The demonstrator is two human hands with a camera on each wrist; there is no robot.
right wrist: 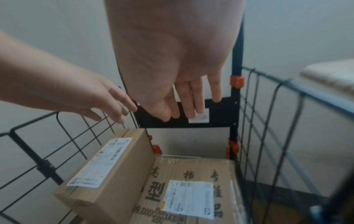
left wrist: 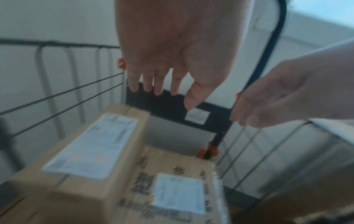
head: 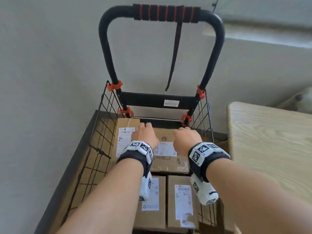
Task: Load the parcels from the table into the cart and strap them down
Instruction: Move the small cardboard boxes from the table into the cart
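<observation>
Several brown cardboard parcels with white labels lie in the wire cart (head: 101, 132). A tall narrow parcel (head: 125, 132) (right wrist: 107, 166) stands at the back left, beside a flat printed parcel (head: 168, 162) (right wrist: 191, 171). Two more parcels (head: 152, 208) (head: 182, 200) lie at the front. My left hand (head: 144, 132) (left wrist: 175, 87) and right hand (head: 184, 135) (right wrist: 178, 109) hover side by side above the back parcels, fingers straight, holding nothing. A black strap (head: 174, 53) hangs loose from the cart handle (head: 166, 13), above and beyond both hands.
A pale wooden table (head: 270, 141) stands just right of the cart. A grey wall runs behind and to the left. A black back panel (head: 157, 100) closes the cart's far end. A dark clip (head: 99, 151) sits on the left wire side.
</observation>
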